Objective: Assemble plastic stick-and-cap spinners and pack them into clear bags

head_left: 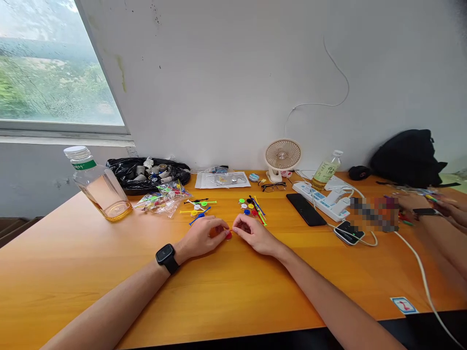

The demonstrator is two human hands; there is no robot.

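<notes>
My left hand (pixel 205 236), with a black watch on its wrist, pinches a small red plastic disc (pixel 229 236) just above the table. Fingertips of my right hand (pixel 257 235) are closed close beside it, almost touching; what lies between them is too small to make out. Beyond my left hand lie plastic sticks with discs (pixel 199 206) in yellow, green, white, black and blue, apparently joined. Past my right hand are loose round discs (pixel 246 206) in several colours, and next to them a bunch of thin coloured sticks (pixel 259 210).
Left: a large tilted-looking bottle (pixel 105 189), a black bag of rubbish (pixel 146 177), clear plastic packets (pixel 162 199). Back: a fan (pixel 283 155), eyeglasses (pixel 273 186). Right: a phone (pixel 305 209), power strip (pixel 321 200), cables, tea bottle (pixel 326 171), and another person's hands (pixel 419 206).
</notes>
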